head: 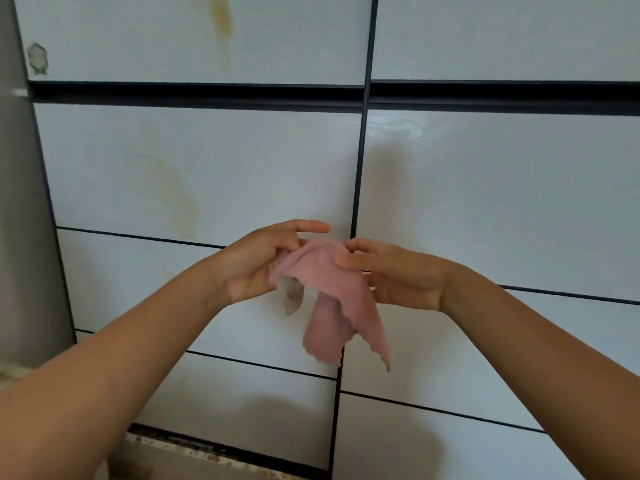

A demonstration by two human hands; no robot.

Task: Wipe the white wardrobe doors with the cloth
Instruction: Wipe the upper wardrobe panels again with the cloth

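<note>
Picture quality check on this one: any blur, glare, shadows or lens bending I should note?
Head view: soft overall, with the hanging end of the cloth blurred; the wide-angle lens bows the black seams; even, dim light throws faint shadows on the doors; a mild sheen sits at the top left of the right panel; nothing is blown out.

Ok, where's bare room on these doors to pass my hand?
Right door panel, between black band and centre seam: bare. Left door panel beside it: bare except a yellowish stain. Crowded at the seam, where left hand and right hand hold the cloth.
</note>
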